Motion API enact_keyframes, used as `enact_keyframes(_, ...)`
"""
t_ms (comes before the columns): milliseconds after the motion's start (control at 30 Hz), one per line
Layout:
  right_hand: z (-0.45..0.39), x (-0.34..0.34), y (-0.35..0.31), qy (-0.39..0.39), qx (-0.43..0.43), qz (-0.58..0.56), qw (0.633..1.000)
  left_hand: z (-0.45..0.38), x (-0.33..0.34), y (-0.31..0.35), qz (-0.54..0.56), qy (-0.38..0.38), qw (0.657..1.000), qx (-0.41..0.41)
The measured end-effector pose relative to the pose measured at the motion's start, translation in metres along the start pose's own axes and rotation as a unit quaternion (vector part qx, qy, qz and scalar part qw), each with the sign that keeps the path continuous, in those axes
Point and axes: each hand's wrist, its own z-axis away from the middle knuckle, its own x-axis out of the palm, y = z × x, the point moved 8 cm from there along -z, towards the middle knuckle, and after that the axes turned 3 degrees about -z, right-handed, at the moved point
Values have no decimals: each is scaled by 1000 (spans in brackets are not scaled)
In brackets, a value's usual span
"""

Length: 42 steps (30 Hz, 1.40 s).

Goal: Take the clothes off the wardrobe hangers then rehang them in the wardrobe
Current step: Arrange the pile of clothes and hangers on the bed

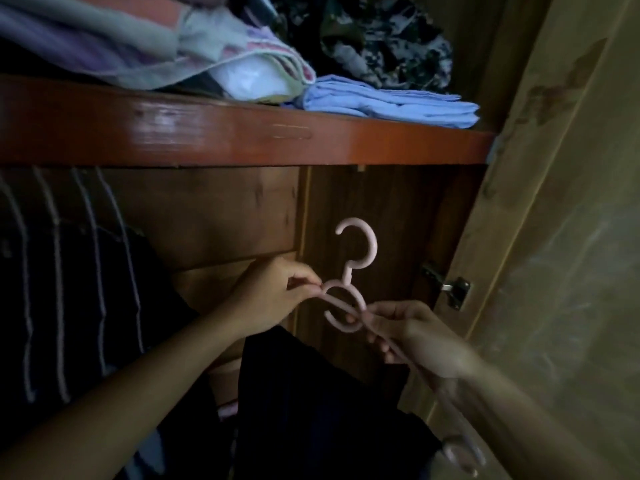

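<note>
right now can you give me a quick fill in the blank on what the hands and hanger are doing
1. Both hands grip a hanger whose colour is ____.
2. The left hand pinches the hanger just below its ____.
3. The folded blue cloth lies on the wooden ____ above the hands.
4. The dark garment hangs ____ the right hand.

Missing words: pink; hook; shelf; below

Inside the wooden wardrobe (214, 216), both hands hold a pink plastic hanger (349, 292) with its hook pointing up. The left hand (273, 296) pinches the hanger's left arm near the neck; the right hand (412, 334) grips the right arm. A dark garment (311, 403) hangs just below the hands, and a dark striped garment (69, 289) hangs at the left. On the shelf (242, 136) above lie folded blue cloth (391, 102), a pale towel (145, 53) and camouflage fabric (381, 39).
</note>
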Motion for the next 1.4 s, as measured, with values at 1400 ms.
enact_keyframes(1400,-213,268,-80,38,-82,-29,996,119,-145,-59,-370,121,885,-257)
